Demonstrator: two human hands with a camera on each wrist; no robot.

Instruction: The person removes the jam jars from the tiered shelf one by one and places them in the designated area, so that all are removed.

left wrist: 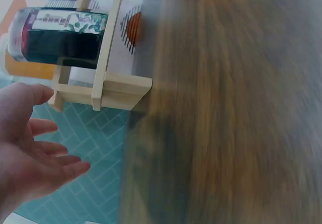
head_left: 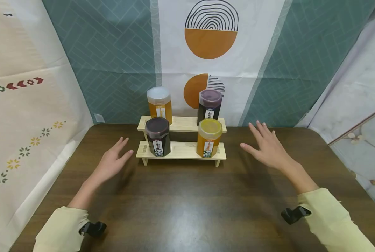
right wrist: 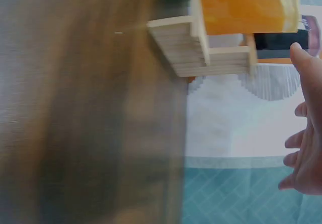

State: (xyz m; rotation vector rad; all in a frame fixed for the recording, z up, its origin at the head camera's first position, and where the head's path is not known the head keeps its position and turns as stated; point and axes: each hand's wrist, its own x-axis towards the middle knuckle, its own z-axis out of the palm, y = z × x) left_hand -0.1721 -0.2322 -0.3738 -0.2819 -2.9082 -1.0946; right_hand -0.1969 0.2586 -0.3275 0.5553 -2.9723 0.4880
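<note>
A two-tier pale wooden rack (head_left: 183,147) stands on the table with jars on both steps. On the lower step are a dark jar with a dark lid (head_left: 157,137) at left and an amber jar with a yellow lid (head_left: 209,138) at right. Behind them, the upper step bears an amber jar with a whitish lid (head_left: 160,104) and a dark jar with a purple lid (head_left: 209,106). My left hand (head_left: 111,161) hovers left of the rack, fingers extended, holding nothing. To the rack's right, my right hand (head_left: 267,147) is spread and also holds nothing.
The brown wooden table (head_left: 181,206) runs under the rack and both arms. A teal and white patterned cloth (head_left: 118,63) hangs behind it. Pale patterned cloths hang at the left (head_left: 20,115) and right (head_left: 351,140). Each sleeve carries a black wrist device.
</note>
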